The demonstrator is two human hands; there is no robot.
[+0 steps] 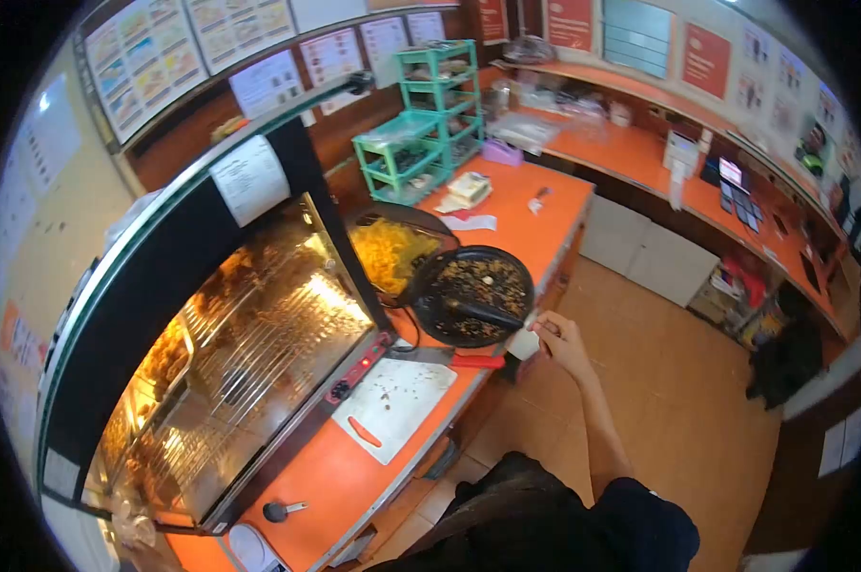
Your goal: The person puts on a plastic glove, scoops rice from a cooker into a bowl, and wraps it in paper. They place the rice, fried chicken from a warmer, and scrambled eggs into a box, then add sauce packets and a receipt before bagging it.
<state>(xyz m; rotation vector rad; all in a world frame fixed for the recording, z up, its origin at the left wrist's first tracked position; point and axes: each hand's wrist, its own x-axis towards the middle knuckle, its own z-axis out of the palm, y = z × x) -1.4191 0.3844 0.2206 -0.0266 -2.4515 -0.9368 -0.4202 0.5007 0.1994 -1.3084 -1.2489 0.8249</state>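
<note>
A black pan [505,276] with dark bits of food stands on the orange counter. Across it lies a black utensil [488,313], its outer end meeting the closed fingers of my right hand [562,345] at the pan's right rim. Below the pan are a red handle [478,361] and a white cutting board [402,391] with crumbs. At the bottom left edge, what looks like my left hand [144,556] is beside a clear plastic bag [133,522]; its fingers are not distinct.
A lit glass food warmer [259,353] fills the left. Yellow food [388,253] sits behind the pan, near green racks [407,153]. A small black scoop [275,512] lies in front of the warmer. A second orange counter [631,153] runs along the back and right.
</note>
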